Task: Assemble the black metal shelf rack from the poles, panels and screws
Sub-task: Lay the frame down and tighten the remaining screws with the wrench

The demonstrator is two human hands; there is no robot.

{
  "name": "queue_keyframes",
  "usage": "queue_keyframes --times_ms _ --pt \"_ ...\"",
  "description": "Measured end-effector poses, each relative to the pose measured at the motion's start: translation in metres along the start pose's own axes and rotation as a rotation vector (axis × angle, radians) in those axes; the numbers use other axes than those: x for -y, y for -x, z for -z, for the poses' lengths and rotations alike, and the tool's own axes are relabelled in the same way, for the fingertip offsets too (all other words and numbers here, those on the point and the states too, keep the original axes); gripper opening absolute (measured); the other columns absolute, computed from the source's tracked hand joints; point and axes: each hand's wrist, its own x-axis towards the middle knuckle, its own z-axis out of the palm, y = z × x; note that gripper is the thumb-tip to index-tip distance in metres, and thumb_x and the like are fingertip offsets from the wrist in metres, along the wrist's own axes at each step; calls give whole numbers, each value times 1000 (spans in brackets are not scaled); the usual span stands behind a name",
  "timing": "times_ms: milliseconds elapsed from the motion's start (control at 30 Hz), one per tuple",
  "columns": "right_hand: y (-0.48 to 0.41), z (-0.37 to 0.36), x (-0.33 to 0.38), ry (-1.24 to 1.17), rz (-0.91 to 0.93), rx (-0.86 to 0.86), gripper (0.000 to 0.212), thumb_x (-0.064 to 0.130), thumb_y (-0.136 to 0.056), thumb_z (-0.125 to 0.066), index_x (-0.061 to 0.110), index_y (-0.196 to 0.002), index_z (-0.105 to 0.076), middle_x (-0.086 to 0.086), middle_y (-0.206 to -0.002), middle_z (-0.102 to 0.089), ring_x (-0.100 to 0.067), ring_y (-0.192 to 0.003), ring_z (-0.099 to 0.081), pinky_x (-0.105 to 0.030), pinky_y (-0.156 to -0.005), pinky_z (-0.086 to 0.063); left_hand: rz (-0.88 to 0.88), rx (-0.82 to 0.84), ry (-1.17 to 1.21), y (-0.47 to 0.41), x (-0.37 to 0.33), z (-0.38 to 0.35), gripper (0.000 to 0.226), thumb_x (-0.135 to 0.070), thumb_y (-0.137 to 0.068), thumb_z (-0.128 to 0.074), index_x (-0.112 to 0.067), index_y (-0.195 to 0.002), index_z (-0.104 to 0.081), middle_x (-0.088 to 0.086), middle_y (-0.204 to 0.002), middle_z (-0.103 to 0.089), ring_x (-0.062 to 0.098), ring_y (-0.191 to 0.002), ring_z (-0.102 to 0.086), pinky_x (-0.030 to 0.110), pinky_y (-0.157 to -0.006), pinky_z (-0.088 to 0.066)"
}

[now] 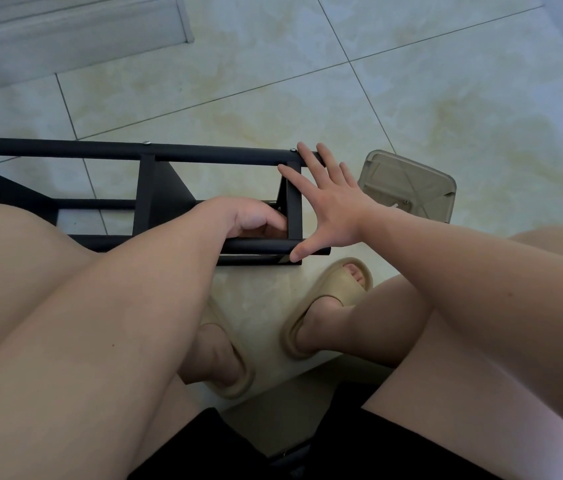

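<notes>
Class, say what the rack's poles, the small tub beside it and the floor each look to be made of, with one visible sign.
Poles: metal, matt black coating; thin round tubes with a silver screw head.
Tub: smoky plastic, probably; dimly transparent walls.
Floor: glazed tile, marbled cream; grout lines, soft sheen.

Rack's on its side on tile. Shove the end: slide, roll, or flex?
Likely slides: the rack lies on glossy floor tile. Unlikely to roll, since flat panels join the round poles. Probably stiff; screws show at the top pole's joints.
</notes>
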Motion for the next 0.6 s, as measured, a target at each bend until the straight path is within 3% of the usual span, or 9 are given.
queue_keyframes --times_ms 67,167,267,333,600 --pt "0 0 0 1 -4 2 147 96 -46 -62 37 -160 12 3 -162 35 -28 -149 34 -60 -122 5 17 12 -25 1 -1 1 17 -14 -89 -60 -12 -95 -76 3 -87 -75 17 -79 -69 23 -69 -55" --pt "1 0 0 2 -6 0 148 95 -47 -63 37 -160 12 2 -163 34 -29 -149 34 -60 -123 5 29 -6 -45 0 -4 1 24 -9 -90 -59 -5 -109 -72 14 -103 -72 26 -93 -66 36 -90 -53" --pt "1 1 0 1 -4 0 147 95 -48 -64 36 -160 12 2 -163 34 -29 -149 34 -60 -123 5 15 -43 -7 0 -7 -1 21 1 -87 -56 -10 -96 -72 10 -84 -71 22 -73 -68 26 -68 -54" --pt "1 2 1 3 -5 4 147 94 -48 -65 36 -160 12 2 -163 35 -29 -149 34 -60 -123 5 2 -56 10 0 -8 -2 25 6 -86 -53 -9 -98 -71 10 -86 -71 21 -72 -69 25 -65 -55" --pt "2 2 0 2 -3 2 147 93 -50 -67 36 -160 11 1 -163 34 -29 -149 34 -60 -123 5 -35 -72 37 -2 -5 -3 28 8 -85 -53 -5 -104 -68 18 -102 -68 30 -92 -64 40 -93 -49"
